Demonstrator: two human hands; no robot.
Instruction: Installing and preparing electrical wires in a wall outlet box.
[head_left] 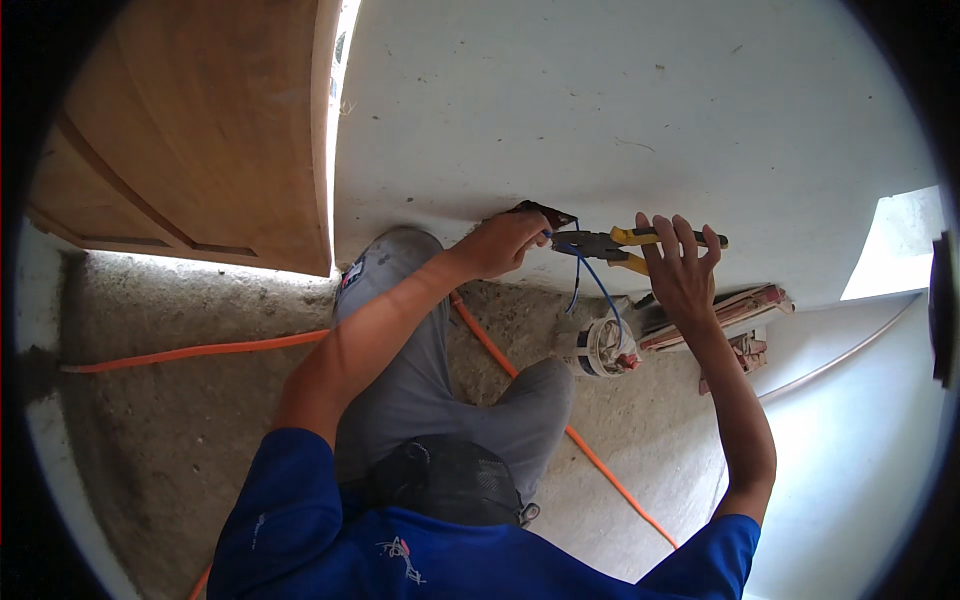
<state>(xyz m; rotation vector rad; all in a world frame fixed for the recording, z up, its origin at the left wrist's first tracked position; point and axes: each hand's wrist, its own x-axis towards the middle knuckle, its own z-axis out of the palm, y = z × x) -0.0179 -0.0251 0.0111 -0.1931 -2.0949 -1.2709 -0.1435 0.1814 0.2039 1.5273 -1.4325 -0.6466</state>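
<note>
My left hand [503,243] is closed around blue wires [590,275] where they come out of a dark opening [535,212] low in the white wall [620,100]. My right hand [680,265] grips the yellow-and-black handles of pliers [610,243], whose jaws point left and meet the wires beside my left fingers. The blue wires hang down toward a white spool [600,347] on the floor.
An orange cable [500,360] runs across the rough concrete floor [170,440]. A wooden door [200,130] stands at the left. Wooden pieces and tools [730,312] lie by the wall at the right. My knees in grey trousers [400,320] are bent below.
</note>
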